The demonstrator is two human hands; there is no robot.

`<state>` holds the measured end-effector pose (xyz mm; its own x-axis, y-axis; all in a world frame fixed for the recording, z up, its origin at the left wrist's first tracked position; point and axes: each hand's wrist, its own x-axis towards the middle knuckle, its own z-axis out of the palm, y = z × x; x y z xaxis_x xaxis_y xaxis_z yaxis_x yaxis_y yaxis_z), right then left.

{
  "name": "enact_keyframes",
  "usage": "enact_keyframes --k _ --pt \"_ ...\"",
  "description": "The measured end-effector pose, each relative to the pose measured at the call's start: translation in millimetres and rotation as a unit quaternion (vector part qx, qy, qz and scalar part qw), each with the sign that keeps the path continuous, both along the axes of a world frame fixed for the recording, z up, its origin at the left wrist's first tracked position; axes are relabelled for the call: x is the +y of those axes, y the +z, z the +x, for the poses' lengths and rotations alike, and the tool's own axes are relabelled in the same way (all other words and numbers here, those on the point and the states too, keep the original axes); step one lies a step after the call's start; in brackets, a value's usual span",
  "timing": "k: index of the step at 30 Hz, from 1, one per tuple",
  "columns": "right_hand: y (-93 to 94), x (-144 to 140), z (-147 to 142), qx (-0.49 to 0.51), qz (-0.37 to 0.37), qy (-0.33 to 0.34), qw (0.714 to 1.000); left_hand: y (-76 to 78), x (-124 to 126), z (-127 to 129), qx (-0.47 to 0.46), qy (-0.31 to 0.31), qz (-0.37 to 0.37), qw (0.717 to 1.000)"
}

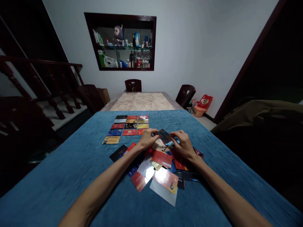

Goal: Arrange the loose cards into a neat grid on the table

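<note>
Between my two hands is a dark plastic card (163,135), held above a loose heap of cards. My left hand (148,138) pinches its left end between thumb and fingers. On its right end, my right hand (183,143) is closed too. Beneath them lies the heap, with a red card (162,158), a shiny red-and-yellow card (165,179) and a white card (163,192) toward the front. Left of my hands, several cards are laid out in neat rows, among them a yellow card (111,140) at the near left corner. My forearms cover part of the heap.
A blue cloth (71,176) covers the near part of the table; a patterned tabletop (144,101) shows beyond. Dark wooden chairs (186,96) stand around it. At the back, a wall niche (125,44) holds bottles and a plush toy. A railing (42,82) runs along the left.
</note>
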<state>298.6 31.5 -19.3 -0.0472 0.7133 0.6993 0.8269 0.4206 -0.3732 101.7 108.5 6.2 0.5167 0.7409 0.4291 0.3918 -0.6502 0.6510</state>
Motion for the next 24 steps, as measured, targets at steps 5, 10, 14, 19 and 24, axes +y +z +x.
enact_keyframes --k 5,10,14,19,24 --pt "2.4 -1 2 -0.022 0.013 -0.009 1.000 -9.7 2 -2 0.018 -0.006 0.080 0.997" --pt "4.0 -2 3 -0.042 0.010 -0.014 0.999 -8.9 -2 -4 0.057 -0.032 0.154 0.986" --pt "3.9 -1 3 -0.041 0.003 -0.018 0.999 -2.8 -9 -5 0.123 -0.035 0.218 0.968" --pt "3.1 -1 5 -0.026 -0.014 -0.021 0.999 -2.7 -13 -6 0.199 -0.040 0.281 0.938" --pt "1.5 2 7 0.001 -0.035 -0.006 0.999 -4.7 -14 -5 0.243 -0.051 0.326 0.912"
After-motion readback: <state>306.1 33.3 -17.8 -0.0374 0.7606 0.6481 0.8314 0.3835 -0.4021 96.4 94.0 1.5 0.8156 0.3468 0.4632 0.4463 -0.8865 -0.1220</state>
